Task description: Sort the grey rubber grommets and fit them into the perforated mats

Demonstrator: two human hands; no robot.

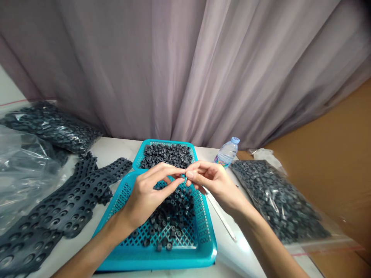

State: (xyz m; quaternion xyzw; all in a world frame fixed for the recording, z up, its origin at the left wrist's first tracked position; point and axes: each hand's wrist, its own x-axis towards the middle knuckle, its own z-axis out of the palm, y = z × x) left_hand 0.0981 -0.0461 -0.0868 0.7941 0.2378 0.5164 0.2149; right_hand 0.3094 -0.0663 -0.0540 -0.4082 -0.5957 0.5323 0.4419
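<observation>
My left hand (pixel 150 191) and my right hand (pixel 216 179) meet fingertip to fingertip above the front teal basket (pixel 153 262). Between their pinched thumbs and forefingers is a small piece (pixel 183 176), mostly covered; its kind and exact colour are hard to make out. Below, many small black rubber cylinders (pixel 171 218) with centre holes lie loose on the basket's lattice floor. A second teal basket (pixel 149 142) stands right behind, filled with similar black pieces (pixel 168 154).
Perforated black rubber sheets (pixel 72 200) lie at left, beside clear plastic (pixel 20 173) and a bag of black pieces (pixel 49 123). Rightward are a water bottle (pixel 227 152), a white strip (pixel 222 216) and another filled bag (pixel 278 197). A grey curtain (pixel 174 69) hangs behind.
</observation>
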